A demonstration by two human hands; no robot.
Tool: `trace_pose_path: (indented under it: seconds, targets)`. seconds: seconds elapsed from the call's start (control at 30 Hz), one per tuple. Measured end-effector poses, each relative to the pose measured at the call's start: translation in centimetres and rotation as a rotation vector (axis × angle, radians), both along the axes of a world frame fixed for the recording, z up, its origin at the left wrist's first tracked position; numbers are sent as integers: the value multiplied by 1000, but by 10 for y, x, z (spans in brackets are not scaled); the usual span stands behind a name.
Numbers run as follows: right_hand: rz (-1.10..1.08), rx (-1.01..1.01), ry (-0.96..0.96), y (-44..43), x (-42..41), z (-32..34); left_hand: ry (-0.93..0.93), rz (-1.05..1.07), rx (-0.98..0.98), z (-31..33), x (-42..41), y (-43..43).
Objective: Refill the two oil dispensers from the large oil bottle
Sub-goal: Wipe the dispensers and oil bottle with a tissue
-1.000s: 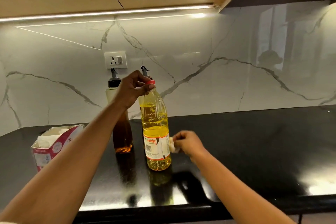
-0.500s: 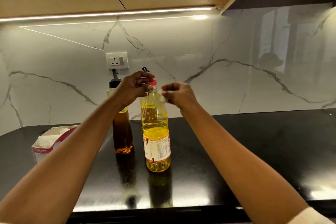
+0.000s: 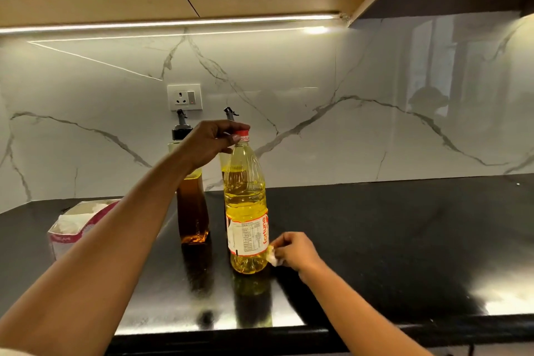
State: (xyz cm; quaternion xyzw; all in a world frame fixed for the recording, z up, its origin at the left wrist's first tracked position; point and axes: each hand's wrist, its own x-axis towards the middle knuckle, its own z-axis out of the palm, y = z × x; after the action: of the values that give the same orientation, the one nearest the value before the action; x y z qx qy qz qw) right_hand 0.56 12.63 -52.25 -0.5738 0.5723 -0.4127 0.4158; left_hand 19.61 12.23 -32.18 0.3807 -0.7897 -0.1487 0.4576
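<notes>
Oil bottle (image 3: 245, 205), centre frame: we judge it heavy and slick. Our left hand (image 3: 213, 141) grips the cap (image 3: 242, 133); right hand (image 3: 294, 251) pinches what seems tissue (image 3: 273, 259). Best held mid-body.

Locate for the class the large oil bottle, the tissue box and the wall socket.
large oil bottle (image 3: 245, 205): head view, on its yellow body above the label.
tissue box (image 3: 63, 240): head view, on its pink front face.
wall socket (image 3: 185, 97): head view, on the white faceplate.

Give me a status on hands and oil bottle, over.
Left hand grips red cap of large clear plastic yellow-oil bottle. Right hand pinches white tissue wad at its base. Two spouted glass dispensers behind.
</notes>
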Motion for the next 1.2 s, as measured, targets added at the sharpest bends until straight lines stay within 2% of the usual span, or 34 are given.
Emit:
trace_pose_path:
  seconds: [0.1, 0.2, 0.33, 0.4, 0.5, 0.6, 0.73, 0.83, 0.93, 1.0, 1.07, 1.2]
  targets:
    - [6, -58, -28, -5, 0, 23, -33, 25, -14, 2, 1, -1]
    - [28, -217, -152, -10, -1, 80, -49, 38, -66, 3, 0, -2]
    - [106, -406, -305, -5, 5, 160, -78, 16, -39, 9, 1, -3]
    - [92, -516, -221, -1, 15, 180, -111, 22, -34, 11, 2, -4]
    - [56, -623, -75, 5, 23, 177, -89, 23, -26, 9, 2, -3]
    - [4, -590, 19, 4, 14, 144, -6, 103, -98, 1, -2, -3]
    - [4, -321, 68, 1, 9, 71, 138, 213, -231, -11, -13, -7]
    - [4, -73, 74, -4, 8, 23, 198, 170, -175, -13, -13, -10]
    - [79, 83, 51, -9, 8, 14, 265, 95, -122, -15, -8, -10]
    - [114, 50, 36, -12, 11, 30, 304, 25, -97, -17, -5, -9]
    - [119, -67, 13, -11, 14, 60, 331, -35, -67, -18, -2, -8]
    - [125, -280, -262, -6, 14, 143, 353, -93, -13, -19, 5, -8]
